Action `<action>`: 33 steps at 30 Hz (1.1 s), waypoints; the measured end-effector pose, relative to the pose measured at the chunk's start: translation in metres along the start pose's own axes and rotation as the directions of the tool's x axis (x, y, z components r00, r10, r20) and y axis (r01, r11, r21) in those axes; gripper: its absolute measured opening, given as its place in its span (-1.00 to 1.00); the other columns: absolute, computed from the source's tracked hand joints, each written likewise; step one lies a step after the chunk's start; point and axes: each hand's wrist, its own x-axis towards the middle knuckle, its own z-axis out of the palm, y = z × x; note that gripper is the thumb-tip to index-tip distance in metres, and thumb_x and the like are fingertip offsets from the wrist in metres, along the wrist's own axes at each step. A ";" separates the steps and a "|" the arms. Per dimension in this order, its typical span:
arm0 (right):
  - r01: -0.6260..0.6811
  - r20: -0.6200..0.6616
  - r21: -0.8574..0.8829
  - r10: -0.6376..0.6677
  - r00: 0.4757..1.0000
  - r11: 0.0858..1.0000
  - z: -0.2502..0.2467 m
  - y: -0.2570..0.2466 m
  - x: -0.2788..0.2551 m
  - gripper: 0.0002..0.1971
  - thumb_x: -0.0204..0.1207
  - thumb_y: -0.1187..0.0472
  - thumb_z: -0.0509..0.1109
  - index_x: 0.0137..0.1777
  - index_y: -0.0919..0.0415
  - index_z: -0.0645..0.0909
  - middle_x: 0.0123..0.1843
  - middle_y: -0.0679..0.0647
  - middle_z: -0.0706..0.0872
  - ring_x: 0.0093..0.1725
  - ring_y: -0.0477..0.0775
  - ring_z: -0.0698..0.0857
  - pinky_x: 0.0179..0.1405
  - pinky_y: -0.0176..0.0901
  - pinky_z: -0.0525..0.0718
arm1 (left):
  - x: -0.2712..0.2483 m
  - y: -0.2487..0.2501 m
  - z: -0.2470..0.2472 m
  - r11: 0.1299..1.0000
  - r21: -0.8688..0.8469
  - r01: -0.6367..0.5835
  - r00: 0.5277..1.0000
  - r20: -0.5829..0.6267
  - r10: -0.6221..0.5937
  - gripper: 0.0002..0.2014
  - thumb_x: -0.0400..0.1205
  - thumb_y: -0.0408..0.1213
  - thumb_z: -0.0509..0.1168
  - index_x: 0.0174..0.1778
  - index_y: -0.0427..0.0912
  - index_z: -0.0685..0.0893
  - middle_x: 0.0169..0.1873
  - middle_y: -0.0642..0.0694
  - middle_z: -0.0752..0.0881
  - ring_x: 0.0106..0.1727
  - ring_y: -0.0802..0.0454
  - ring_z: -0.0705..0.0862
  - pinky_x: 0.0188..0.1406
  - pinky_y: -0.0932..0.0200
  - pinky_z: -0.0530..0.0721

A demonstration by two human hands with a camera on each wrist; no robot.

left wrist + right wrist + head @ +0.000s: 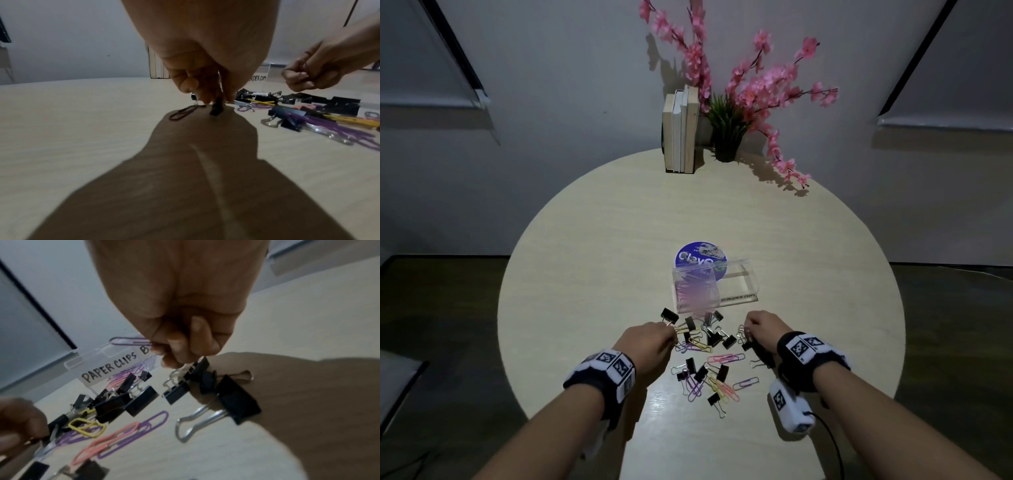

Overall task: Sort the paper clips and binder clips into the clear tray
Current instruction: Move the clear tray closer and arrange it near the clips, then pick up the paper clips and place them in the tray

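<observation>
1. Reading handwritten black marker on the clear tray (115, 363): "PAPER CLIPS" on the left compartment, then a "B" cut off by the right hand (180, 305); head view shows part of "BINDER CLIPS" on the right compartment.
2. Clear tray (714, 286): transparent hard plastic, rectangular, on the round pale woodgrain tabletop (592, 260); pink and purple paper clips inside the left compartment.
3. Right hand fingers (197, 335) curled, pinching a purple paper clip (129, 341) of thin coated wire, just in front of the tray.
4. Left hand (197, 65) fingers together, pinching a small black binder clip (217, 108) on the tabletop.
5. Loose pile (705, 356) near the tray: black metal binder clips with silver wire handles, plus pink, purple, yellow paper clips.
6. Round blue sticker (697, 258) behind the tray, lettering only partly legible.
</observation>
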 end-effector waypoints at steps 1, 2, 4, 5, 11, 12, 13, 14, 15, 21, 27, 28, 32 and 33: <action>-0.004 0.002 0.024 0.004 1.000 1.000 0.001 0.001 0.000 -0.62 0.50 0.47 0.11 -0.50 0.11 0.38 -0.41 0.09 0.57 -0.39 0.04 0.51 -0.39 -0.26 0.42 | 0.000 0.000 -0.001 0.997 0.062 -0.034 0.999 -0.018 0.035 -0.73 0.71 -0.13 0.07 0.22 -0.02 0.60 0.21 -0.05 0.67 0.25 -0.08 0.61 0.06 0.04 0.61; -0.008 -0.003 0.072 0.008 1.000 0.997 0.002 0.002 0.000 -0.59 0.46 0.53 0.10 -0.52 0.10 0.40 -0.47 0.05 0.55 -0.47 -0.03 0.47 -0.48 -0.33 0.38 | -0.001 0.001 -0.003 0.991 0.113 -0.072 0.996 -0.052 0.079 -0.71 0.69 -0.09 0.08 0.20 -0.04 0.63 0.17 -0.07 0.66 0.21 -0.10 0.62 -0.02 0.03 0.63; -0.025 -0.029 0.189 0.031 0.999 0.982 0.004 0.005 0.000 -0.56 0.39 0.63 0.06 -0.55 0.13 0.42 -0.56 0.02 0.54 -0.58 -0.09 0.42 -0.64 -0.40 0.31 | -0.001 0.007 -0.004 0.969 0.170 -0.180 0.973 -0.116 0.201 -0.66 0.63 -0.03 0.09 0.07 -0.08 0.71 0.04 -0.12 0.69 0.07 -0.13 0.69 -0.21 0.05 0.65; -0.034 -0.045 0.238 0.046 0.998 0.971 0.004 0.006 -0.002 -0.55 0.36 0.65 0.04 -0.56 0.16 0.44 -0.65 0.00 0.52 -0.67 -0.12 0.40 -0.72 -0.43 0.27 | -0.002 0.011 -0.004 0.955 0.189 -0.228 0.961 -0.113 0.252 -0.65 0.61 -0.02 0.10 0.04 -0.09 0.72 0.00 -0.12 0.69 0.04 -0.13 0.70 -0.23 0.05 0.65; -0.216 -0.019 0.548 0.270 0.963 0.808 -0.003 0.002 -0.007 -0.64 0.40 0.59 -0.02 -0.56 0.35 0.39 -0.57 0.19 0.41 -0.86 -0.07 0.34 -0.87 -0.55 0.24 | -0.005 0.032 0.012 0.885 0.192 -0.424 0.896 0.232 0.379 -0.69 0.56 -0.10 0.31 0.12 -0.21 0.63 0.15 -0.19 0.60 0.20 -0.15 0.56 0.00 0.01 0.60; -0.260 0.029 0.600 0.305 0.952 0.756 -0.004 0.002 -0.007 -0.66 0.40 0.56 0.00 -0.55 0.34 0.38 -0.56 0.21 0.44 -0.79 -0.01 0.40 -0.87 -0.51 0.32 | -0.005 0.033 0.013 0.883 0.190 -0.429 0.895 0.222 0.387 -0.71 0.58 -0.13 0.30 0.12 -0.22 0.64 0.15 -0.19 0.61 0.22 -0.15 0.56 0.02 0.00 0.60; -0.283 0.072 0.651 0.314 0.947 0.705 -0.005 0.000 -0.007 -0.70 0.37 0.54 0.02 -0.54 0.33 0.37 -0.59 0.22 0.47 -0.70 0.04 0.44 -0.84 -0.48 0.40 | -0.005 0.033 0.012 0.888 0.183 -0.421 0.900 0.210 0.383 -0.74 0.60 -0.15 0.28 0.11 -0.22 0.66 0.15 -0.19 0.62 0.22 -0.15 0.57 0.04 0.00 0.61; -0.279 0.101 0.706 0.297 0.950 0.651 -0.005 -0.001 -0.006 -0.77 0.28 0.52 0.04 -0.53 0.31 0.34 -0.64 0.18 0.49 -0.66 0.05 0.44 -0.80 -0.48 0.44 | -0.004 0.031 0.012 0.891 0.185 -0.414 0.904 0.195 0.379 -0.76 0.62 -0.18 0.26 0.10 -0.21 0.68 0.14 -0.19 0.64 0.21 -0.15 0.58 0.05 0.00 0.61; -0.263 0.115 0.756 0.274 0.955 0.600 -0.005 -0.003 -0.006 -0.83 0.22 0.46 0.07 -0.54 0.28 0.30 -0.68 0.13 0.49 -0.66 0.05 0.43 -0.76 -0.48 0.46 | -0.004 0.030 0.012 0.894 0.186 -0.408 0.908 0.181 0.377 -0.77 0.63 -0.19 0.25 0.09 -0.21 0.70 0.12 -0.19 0.65 0.19 -0.16 0.60 0.05 0.00 0.62; -0.227 0.131 0.769 0.201 0.971 0.598 0.003 -0.002 -0.004 -0.71 0.65 0.30 0.22 -0.35 0.22 0.39 -0.45 0.12 0.46 -0.59 0.00 0.52 -0.72 -0.37 0.62 | 0.000 0.025 0.008 0.950 0.099 -0.297 0.955 0.057 0.292 -0.75 0.66 -0.19 0.18 0.19 -0.06 0.67 0.18 -0.06 0.70 0.24 -0.07 0.63 0.13 0.06 0.60; -0.169 0.118 0.688 0.122 0.986 0.706 0.007 -0.005 -0.012 -0.69 0.54 0.56 0.04 -0.23 0.22 0.50 -0.42 0.18 0.50 -0.58 0.02 0.48 -0.63 -0.29 0.50 | 0.010 0.024 -0.003 0.990 0.031 -0.139 0.989 0.056 0.137 -0.73 0.72 -0.24 0.11 0.32 -0.15 0.51 0.27 -0.16 0.60 0.22 -0.17 0.63 0.12 0.00 0.58; -0.136 0.087 0.622 0.105 0.991 0.771 0.007 -0.005 -0.013 -0.72 0.54 0.51 0.09 -0.26 0.21 0.52 -0.41 0.17 0.52 -0.57 0.01 0.42 -0.58 -0.28 0.40 | 0.012 0.025 -0.004 0.994 0.003 -0.107 0.993 0.050 0.107 -0.75 0.71 -0.27 0.10 0.29 -0.17 0.50 0.24 -0.18 0.63 0.20 -0.19 0.64 0.11 -0.01 0.58; 0.059 0.045 0.030 -0.060 0.997 0.998 0.010 -0.007 -0.023 -0.90 0.52 0.23 0.32 -0.22 0.15 0.59 -0.18 0.16 0.72 -0.25 0.11 0.66 -0.32 -0.20 0.55 | 0.018 0.030 -0.002 0.996 -0.021 -0.084 0.995 0.058 0.085 -0.75 0.67 -0.34 0.13 0.27 -0.17 0.49 0.21 -0.21 0.67 0.18 -0.21 0.64 0.14 0.00 0.56; 0.107 0.069 -0.144 -0.098 0.993 0.984 0.013 -0.007 -0.025 -0.92 0.51 0.20 0.31 -0.15 0.14 0.62 -0.07 0.15 0.75 -0.09 0.14 0.70 -0.18 -0.16 0.60 | 0.020 0.031 0.000 0.995 0.005 -0.098 0.993 0.064 0.097 -0.73 0.65 -0.33 0.15 0.28 -0.17 0.50 0.23 -0.21 0.66 0.19 -0.21 0.63 0.17 -0.01 0.56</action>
